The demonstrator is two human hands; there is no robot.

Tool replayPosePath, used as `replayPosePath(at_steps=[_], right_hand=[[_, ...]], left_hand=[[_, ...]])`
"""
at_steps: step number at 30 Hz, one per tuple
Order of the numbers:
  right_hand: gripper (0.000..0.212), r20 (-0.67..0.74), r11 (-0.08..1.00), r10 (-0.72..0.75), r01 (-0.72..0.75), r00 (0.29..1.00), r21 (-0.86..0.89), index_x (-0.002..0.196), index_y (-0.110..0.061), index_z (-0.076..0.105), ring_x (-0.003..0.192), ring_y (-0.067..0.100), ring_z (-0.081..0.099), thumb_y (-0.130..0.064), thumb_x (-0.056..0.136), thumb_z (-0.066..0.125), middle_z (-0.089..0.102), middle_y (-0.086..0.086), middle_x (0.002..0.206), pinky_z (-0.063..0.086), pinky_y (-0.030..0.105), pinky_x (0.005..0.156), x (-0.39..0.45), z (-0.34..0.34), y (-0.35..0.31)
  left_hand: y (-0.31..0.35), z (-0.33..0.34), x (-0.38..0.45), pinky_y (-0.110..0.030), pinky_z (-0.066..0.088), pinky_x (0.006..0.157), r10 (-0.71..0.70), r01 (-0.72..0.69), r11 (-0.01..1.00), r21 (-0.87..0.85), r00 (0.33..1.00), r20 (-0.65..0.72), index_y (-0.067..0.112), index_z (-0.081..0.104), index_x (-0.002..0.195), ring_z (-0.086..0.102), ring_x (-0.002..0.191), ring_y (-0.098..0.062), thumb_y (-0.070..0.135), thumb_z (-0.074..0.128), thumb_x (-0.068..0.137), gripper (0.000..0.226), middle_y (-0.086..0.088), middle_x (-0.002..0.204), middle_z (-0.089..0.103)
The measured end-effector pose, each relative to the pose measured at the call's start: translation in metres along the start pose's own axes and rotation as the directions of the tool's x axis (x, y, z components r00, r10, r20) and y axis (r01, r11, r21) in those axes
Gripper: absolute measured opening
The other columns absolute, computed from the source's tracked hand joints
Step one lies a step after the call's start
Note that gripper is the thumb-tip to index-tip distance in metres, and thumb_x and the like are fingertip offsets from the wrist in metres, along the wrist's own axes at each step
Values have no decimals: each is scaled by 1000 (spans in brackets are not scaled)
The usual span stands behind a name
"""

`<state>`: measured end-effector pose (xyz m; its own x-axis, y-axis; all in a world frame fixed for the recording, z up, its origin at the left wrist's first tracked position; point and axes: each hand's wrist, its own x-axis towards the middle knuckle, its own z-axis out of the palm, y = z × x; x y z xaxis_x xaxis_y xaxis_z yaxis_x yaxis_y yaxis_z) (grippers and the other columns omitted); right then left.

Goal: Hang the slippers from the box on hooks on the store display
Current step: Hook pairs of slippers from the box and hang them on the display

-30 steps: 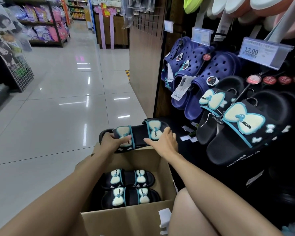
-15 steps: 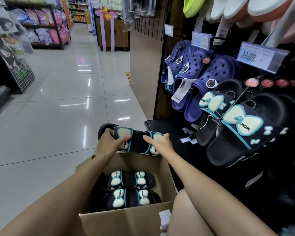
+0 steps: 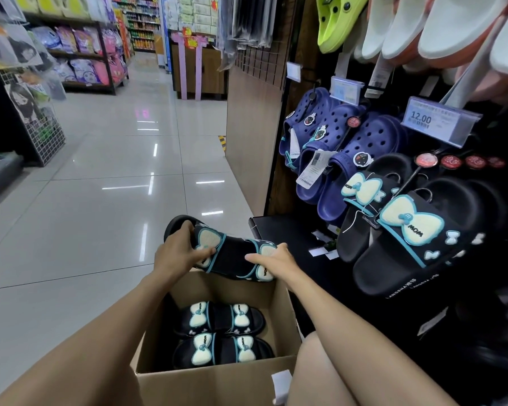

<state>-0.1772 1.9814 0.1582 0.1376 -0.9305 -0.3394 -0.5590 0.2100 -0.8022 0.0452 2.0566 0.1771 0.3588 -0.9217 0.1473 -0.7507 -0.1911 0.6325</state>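
Note:
A black slipper pair with cream bows and teal trim is held above the far edge of the cardboard box. My left hand grips its left end, thumb over a bow. My right hand grips the right end. Two more matching pairs lie inside the box. On the display at the right, the same black bow slippers hang from a hook.
Navy clogs hang left of the black slippers, with white and lime shoes above. A 12.00 price tag sticks out over the hook. A wooden panel ends the display. Glossy tiled aisle lies to the left, my knee beside the box.
The held pair has tilted, its right end dipping toward the box edge, and both hands have shifted slightly lower and closer to me.

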Motion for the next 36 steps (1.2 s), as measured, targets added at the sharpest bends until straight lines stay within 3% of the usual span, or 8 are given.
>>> replayPosePath(at_steps=[5, 9, 14, 16, 22, 26, 30, 36], right_hand=[[122, 22, 998, 61, -62, 998, 20, 153, -2, 13, 131, 26, 48, -48, 66, 86, 42, 12, 149, 47, 39, 105, -4, 2, 4], [124, 8, 997, 80, -80, 997, 22, 153, -2, 17, 130, 26, 49, -53, 64, 86, 41, 12, 149, 49, 40, 103, -6, 6, 3], [96, 37, 964, 142, -146, 989, 220, 140, -5, 38, 113, 24, 61, -46, 67, 86, 52, 11, 135, 56, 45, 93, -4, 12, 1], [90, 44, 961, 147, -153, 988, 232, 135, -7, 40, 109, 23, 62, -44, 68, 86, 53, 10, 132, 57, 44, 89, -4, 10, 2], [100, -105, 991, 78, -88, 991, -100, 141, -3, 35, 122, 29, 53, -53, 69, 82, 51, 13, 138, 50, 38, 98, -4, 1, 6], [107, -70, 947, 2, -25, 998, -321, 148, -4, 22, 132, 32, 46, -50, 72, 82, 45, 14, 146, 43, 37, 101, -5, -8, 6], [103, 67, 873, -117, 135, 991, -469, 143, -10, 27, 128, 30, 49, -47, 67, 86, 49, 11, 141, 45, 38, 99, -8, -7, 7], [95, 251, 883, -151, 245, 956, -400, 125, -23, 44, 115, 18, 57, -62, 48, 84, 58, -5, 123, 49, 44, 100, -11, -1, 5]], left_hand=[[-6, -2, 0, -33, 39, 58, 5, -9, 999, 31, 993, 117, 20, 43, 90, 60, 79, -18, 46, 81, 75, 49, 7, 85, 63], [-4, 1, -2, -33, 39, 60, -60, 58, 998, 36, 997, 53, 19, 45, 93, 61, 80, -19, 54, 74, 78, 48, 7, 85, 62], [-16, 2, 2, -47, 53, 84, -278, 263, 946, -187, 959, -54, 16, 48, 105, 62, 94, -27, 59, 70, 80, 54, -2, 101, 64], [-21, -1, 5, -45, 53, 83, -279, 261, 945, -198, 958, -70, 15, 48, 104, 63, 92, -28, 57, 70, 81, 52, -3, 100, 64], [-32, -14, 3, -43, 45, 79, -191, 191, 982, -12, 980, -57, 19, 45, 91, 60, 81, -23, 58, 72, 79, 49, 4, 85, 63], [-40, -22, 2, -38, 33, 73, -14, 35, 984, 177, 993, -117, 21, 46, 89, 58, 77, -22, 55, 73, 78, 45, 8, 79, 61], [-39, -18, 1, -35, 34, 67, 70, -88, 946, 313, 995, 69, 23, 44, 98, 59, 83, -21, 51, 73, 78, 45, 8, 90, 62], [-35, -7, 5, -32, 46, 68, 35, -72, 992, 102, 944, 327, 22, 45, 101, 60, 88, -18, 43, 81, 75, 49, 6, 95, 60]])
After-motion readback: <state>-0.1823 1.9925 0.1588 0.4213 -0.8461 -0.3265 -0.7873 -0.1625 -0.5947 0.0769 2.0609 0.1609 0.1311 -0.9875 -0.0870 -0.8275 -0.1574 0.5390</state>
